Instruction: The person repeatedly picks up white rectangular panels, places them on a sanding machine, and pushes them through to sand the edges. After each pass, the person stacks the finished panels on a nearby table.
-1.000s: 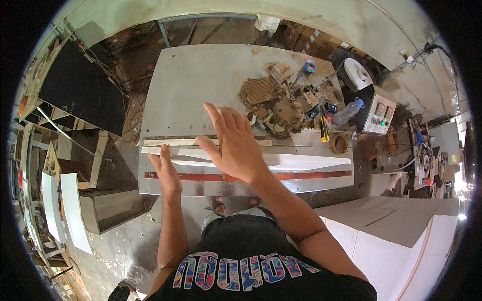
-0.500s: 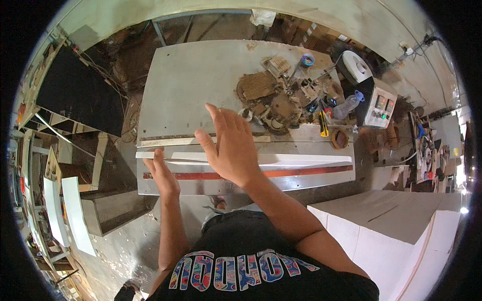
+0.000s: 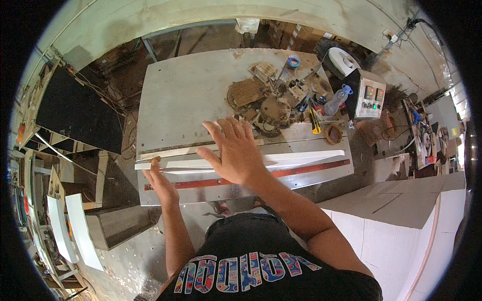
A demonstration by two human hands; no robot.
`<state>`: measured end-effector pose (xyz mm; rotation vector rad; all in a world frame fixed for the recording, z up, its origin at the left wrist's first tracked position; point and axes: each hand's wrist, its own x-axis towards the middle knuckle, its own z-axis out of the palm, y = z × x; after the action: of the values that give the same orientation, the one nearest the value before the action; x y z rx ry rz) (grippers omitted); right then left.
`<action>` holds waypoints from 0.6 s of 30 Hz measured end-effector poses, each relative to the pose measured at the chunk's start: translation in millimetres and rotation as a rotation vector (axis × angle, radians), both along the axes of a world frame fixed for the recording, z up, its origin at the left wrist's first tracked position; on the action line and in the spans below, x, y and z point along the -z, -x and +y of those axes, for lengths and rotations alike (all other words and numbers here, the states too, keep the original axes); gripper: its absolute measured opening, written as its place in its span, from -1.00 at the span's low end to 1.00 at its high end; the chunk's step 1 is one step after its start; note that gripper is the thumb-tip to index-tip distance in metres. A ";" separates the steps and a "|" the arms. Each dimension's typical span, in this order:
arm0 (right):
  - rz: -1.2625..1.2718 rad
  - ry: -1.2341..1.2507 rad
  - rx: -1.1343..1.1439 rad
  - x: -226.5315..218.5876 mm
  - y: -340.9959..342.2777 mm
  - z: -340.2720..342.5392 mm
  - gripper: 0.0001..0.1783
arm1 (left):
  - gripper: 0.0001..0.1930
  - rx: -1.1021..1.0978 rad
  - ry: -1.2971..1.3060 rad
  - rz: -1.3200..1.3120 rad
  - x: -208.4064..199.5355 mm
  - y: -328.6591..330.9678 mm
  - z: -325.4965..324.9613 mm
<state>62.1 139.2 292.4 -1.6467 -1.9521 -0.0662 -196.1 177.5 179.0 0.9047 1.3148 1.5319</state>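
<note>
A long, narrow white strip (image 3: 301, 157) runs left to right across the near part of the worktable; near its left end it looks like two layers or two strips side by side. My left hand (image 3: 163, 188) grips that left end, thumb and fingertips at its edges. Over the middle of the strip lies my right hand (image 3: 233, 155), palm down with fingers spread toward the far side; whether it presses on the strip is hidden. Just nearer to me is a red-brown band (image 3: 311, 169) set in a metal surface. Behind the strip lies a thin pale bar (image 3: 181, 151).
On the worktable (image 3: 181, 95) a dusty machine (image 3: 276, 108) stands right of centre. Around it are a yellow utility knife (image 3: 315, 122), a plastic bottle (image 3: 337, 100), a tape roll (image 3: 293, 61) and a control box (image 3: 370, 95). White panels (image 3: 83, 231) lean at left; a large board-topped block (image 3: 396, 200) stands right.
The view has shifted a little. The strip's left end now sits slightly nearer to me, with my left hand still at it. My right hand's fingers are spread wider and lie lower.
</note>
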 end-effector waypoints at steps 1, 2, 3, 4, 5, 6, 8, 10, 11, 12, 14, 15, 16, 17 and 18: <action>0.069 0.033 -0.016 0.3 0.4 0.3 -0.19 | -0.49 -0.030 0.051 0.013 0.6 0.3 -0.4; 0.138 0.062 -0.035 0.4 0.2 0.9 -0.20 | -0.48 -0.008 0.014 0.013 0.5 1.1 -0.4; 0.154 0.078 -0.047 0.5 0.1 1.4 -0.22 | -0.47 0.016 -0.007 0.010 0.6 1.4 0.3; 0.170 0.089 -0.057 0.4 -0.6 1.6 -0.23 | -0.47 0.020 -0.014 -0.010 0.2 2.2 1.1; 0.187 0.055 -0.078 -0.4 -1.6 3.7 -0.24 | -0.47 0.024 -0.034 -0.006 0.3 1.2 2.8; 0.193 0.080 -0.076 -1.1 -2.5 5.3 -0.26 | -0.47 0.007 -0.037 -0.019 0.3 0.5 4.1; 0.223 0.074 -0.087 -2.6 -4.0 5.4 -0.31 | -0.47 -0.011 -0.027 -0.032 0.4 -0.5 5.1; 0.206 0.090 -0.095 -4.5 -6.5 4.0 -0.31 | -0.46 -0.018 -0.002 -0.030 0.6 -0.7 4.4; 0.193 0.133 -0.086 -5.7 -9.1 2.0 -0.32 | -0.44 -0.031 0.020 -0.038 0.8 -0.7 3.6; 0.166 0.102 -0.075 -7.3 -13.4 -1.1 -0.32 | -0.43 0.000 -0.003 -0.022 0.4 0.5 2.7; 0.101 0.079 -0.040 -10.8 -28.3 -8.9 -0.32 | -0.41 0.003 0.052 0.011 1.0 1.4 3.0; 0.128 0.066 -0.027 -12.4 -37.9 -12.6 -0.32 | -0.43 0.001 0.042 -0.002 2.6 1.2 3.8; 0.104 0.103 0.020 -14.1 -50.1 -17.4 -0.33 | -0.44 -0.016 0.051 -0.009 4.8 1.0 5.3; 0.085 0.095 0.058 -15.8 -64.5 -22.8 -0.33 | -0.44 -0.033 0.060 -0.015 7.7 1.1 7.4; 0.065 0.079 0.096 -17.1 -79.4 -28.3 -0.34 | -0.45 -0.029 0.033 0.004 11.7 0.6 9.0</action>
<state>141.6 110.8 309.6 -1.7713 -1.8484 0.0277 -196.8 186.5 167.3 0.8722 1.3577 1.5271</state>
